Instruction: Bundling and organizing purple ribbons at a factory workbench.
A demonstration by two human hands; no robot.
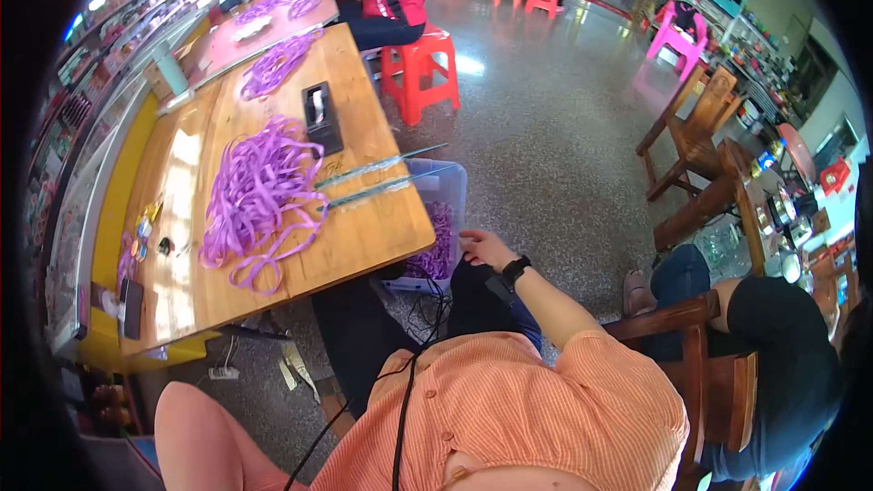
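My right hand (488,250), with a black band on its wrist, is low beside the right side of a clear plastic bin (461,191). Its fingers look loosely bent and apart, with nothing visible in them; whether they touch the bin cannot be told. Inside the bin lie purple straps (438,250), partly hidden by the table corner. A large heap of purple straps (259,186) covers the middle of the wooden table (364,255). Two thin dark rods (373,193) are taped near its right edge and stick out over the bin. My left hand is out of sight.
A black tape dispenser (321,118) stands behind the heap, with more straps (277,64) beyond. A phone (133,309) lies at the table's left. Black cables (406,400) hang over my front. Someone sits close by at right (782,355); another works near a red stool (423,73).
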